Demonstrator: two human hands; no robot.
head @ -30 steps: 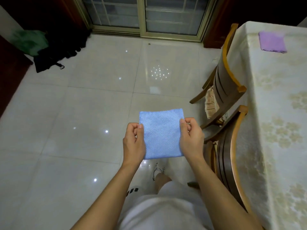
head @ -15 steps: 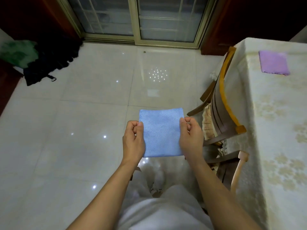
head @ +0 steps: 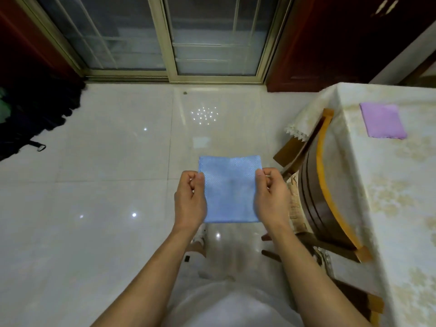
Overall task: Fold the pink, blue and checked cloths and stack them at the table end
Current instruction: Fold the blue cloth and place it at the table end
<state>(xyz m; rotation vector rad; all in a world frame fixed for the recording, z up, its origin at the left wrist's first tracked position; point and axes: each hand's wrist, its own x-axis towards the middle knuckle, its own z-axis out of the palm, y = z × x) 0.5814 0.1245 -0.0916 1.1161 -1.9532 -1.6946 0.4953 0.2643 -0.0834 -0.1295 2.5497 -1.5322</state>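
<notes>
A folded blue cloth [head: 230, 190] hangs as a small square in the air in front of me, above the floor. My left hand [head: 190, 199] pinches its left edge between thumb and curled fingers. My right hand [head: 271, 197] pinches its right edge the same way. A folded pink cloth [head: 382, 120] lies flat on the table [head: 401, 208] at its far end, to my right. No checked cloth is in view.
Two wooden chairs stand pushed in along the table's left side: one [head: 323, 185] just right of my hands, another [head: 358, 300] nearer me. The glossy tiled floor [head: 106, 185] spreads to the left. A sliding glass door [head: 169, 36] is ahead, and dark bags [head: 28, 119] sit at far left.
The view has moved forward along the table, so the pink cloth and far end look nearer. Both hands still hold the blue cloth the same way.
</notes>
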